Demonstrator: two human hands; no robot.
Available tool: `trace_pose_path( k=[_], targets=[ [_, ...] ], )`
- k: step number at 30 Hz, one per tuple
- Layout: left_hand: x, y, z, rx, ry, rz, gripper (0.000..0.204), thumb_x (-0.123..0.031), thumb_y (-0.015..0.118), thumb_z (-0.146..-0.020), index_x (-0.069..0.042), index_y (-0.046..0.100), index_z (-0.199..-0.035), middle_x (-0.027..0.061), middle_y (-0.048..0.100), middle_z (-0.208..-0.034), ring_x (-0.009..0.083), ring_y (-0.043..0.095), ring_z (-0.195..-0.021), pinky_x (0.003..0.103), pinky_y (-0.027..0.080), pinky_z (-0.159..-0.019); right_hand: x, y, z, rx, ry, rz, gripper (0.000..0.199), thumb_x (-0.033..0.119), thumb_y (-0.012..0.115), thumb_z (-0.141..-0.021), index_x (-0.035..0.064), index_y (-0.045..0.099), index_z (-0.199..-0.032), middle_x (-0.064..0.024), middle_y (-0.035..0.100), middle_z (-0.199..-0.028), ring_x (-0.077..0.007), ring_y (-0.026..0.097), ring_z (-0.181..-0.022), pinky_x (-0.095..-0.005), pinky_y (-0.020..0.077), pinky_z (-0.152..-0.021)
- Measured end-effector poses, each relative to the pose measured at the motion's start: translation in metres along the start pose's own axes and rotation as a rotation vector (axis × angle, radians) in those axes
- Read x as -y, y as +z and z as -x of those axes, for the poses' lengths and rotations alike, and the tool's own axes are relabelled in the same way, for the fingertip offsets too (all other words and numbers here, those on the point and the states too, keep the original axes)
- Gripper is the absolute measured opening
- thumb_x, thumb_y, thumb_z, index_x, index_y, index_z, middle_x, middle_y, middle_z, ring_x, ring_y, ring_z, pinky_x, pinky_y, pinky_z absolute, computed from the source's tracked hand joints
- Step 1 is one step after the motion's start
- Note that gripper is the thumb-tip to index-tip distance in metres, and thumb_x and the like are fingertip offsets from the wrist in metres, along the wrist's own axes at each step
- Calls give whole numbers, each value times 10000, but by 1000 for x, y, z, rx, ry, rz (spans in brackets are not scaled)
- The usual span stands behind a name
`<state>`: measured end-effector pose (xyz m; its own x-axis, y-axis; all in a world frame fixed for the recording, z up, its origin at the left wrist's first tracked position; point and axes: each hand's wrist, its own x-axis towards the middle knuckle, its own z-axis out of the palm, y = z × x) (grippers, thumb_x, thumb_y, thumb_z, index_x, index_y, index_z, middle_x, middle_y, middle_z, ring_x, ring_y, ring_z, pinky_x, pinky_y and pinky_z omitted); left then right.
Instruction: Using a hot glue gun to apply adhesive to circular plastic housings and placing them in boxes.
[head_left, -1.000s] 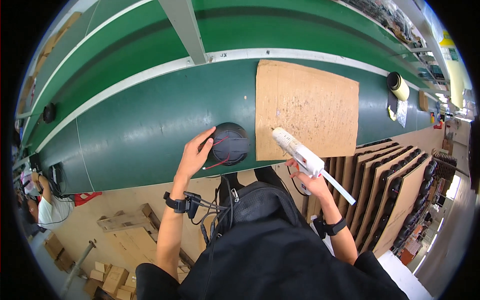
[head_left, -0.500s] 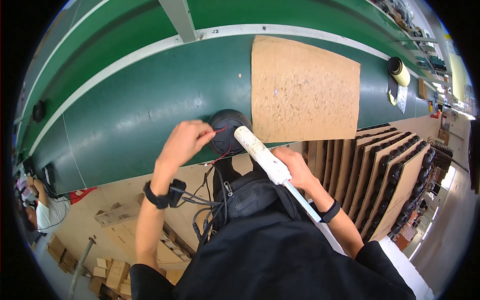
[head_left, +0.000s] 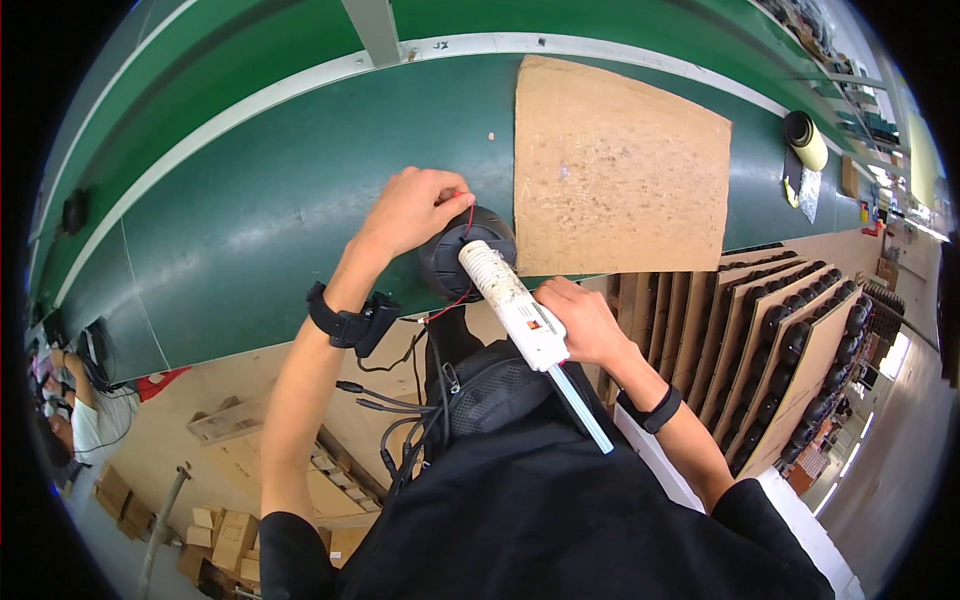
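A round black housing (head_left: 440, 262) rests at the front edge of the green bench. Thin red wire (head_left: 471, 218) rises from its top, pinched between the thumb and fingers of my left hand (head_left: 412, 212) at the housing's far left side. More wire hangs off the near side, ending in a small white connector (head_left: 422, 320). My right hand (head_left: 580, 318) is wrapped round a white hot glue gun (head_left: 512, 305), its stained front end over the housing. I cannot see the nozzle tip clearly. A translucent glue stick (head_left: 580, 408) sticks out of the gun's back.
A stained cardboard sheet (head_left: 625, 170) lies on the bench (head_left: 290, 210) right of the housing. Farther right is a roll of yellowish material (head_left: 808, 140). Cardboard dividers with black round parts (head_left: 770, 350) stand below right. Another person (head_left: 90, 410) is at far left.
My left hand has moved away and slightly right, drawing the red wire toward the housing's far side. The glue gun has turned a little in my right hand, and more glue stick shows.
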<state>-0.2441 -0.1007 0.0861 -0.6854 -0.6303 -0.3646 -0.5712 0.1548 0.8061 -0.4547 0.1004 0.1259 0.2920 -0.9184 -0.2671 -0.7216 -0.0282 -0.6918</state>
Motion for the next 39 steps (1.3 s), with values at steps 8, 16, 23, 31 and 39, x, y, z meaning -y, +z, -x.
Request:
trace_pose_path(
  k=[8, 16, 23, 31, 39],
  targets=[
    [8, 3, 4, -32, -40, 106, 188, -153, 638, -922, 27, 692, -922, 102, 719, -814, 164, 694, -777, 303, 535, -735, 7, 1, 0, -29, 26, 67, 276, 231, 723, -743, 67, 576, -909, -99, 603, -826, -308, 612, -802, -418, 489, -623],
    [10, 3, 9, -56, -29, 131, 185, -150, 639, -921, 28, 692, -925, 100, 719, -826, 163, 693, -790, 308, 537, -750, 12, 2, 2, -34, 45, 112, 252, 175, 714, -720, 54, 568, -885, -110, 602, -797, -319, 608, -775, -427, 476, -607],
    [9, -7, 27, 41, -43, 235, 169, -149, 665, -896, 12, 707, -928, 91, 703, -818, 149, 645, -736, 298, 528, -713, 9, 0, 7, -19, 63, 132, 267, 167, 724, -704, 53, 569, -889, -122, 616, -812, -333, 615, -770, -434, 475, -606],
    [20, -7, 68, 160, -25, 183, 129, -127, 708, -844, 1, 722, -857, 70, 676, -835, 155, 630, -748, 295, 514, -687, 9, 1, 4, -60, 58, 116, 274, 214, 718, -703, 36, 584, -863, -132, 611, -795, -335, 606, -725, -423, 486, -596],
    [25, 2, 84, 85, -250, 246, 354, -249, 635, -937, 0, 555, -1177, 146, 695, -893, 205, 657, -822, 356, 520, -776, 11, -7, 9, -35, 82, 95, 297, 220, 736, -700, 48, 589, -892, -120, 601, -794, -330, 609, -738, -421, 479, -600]
  ],
)
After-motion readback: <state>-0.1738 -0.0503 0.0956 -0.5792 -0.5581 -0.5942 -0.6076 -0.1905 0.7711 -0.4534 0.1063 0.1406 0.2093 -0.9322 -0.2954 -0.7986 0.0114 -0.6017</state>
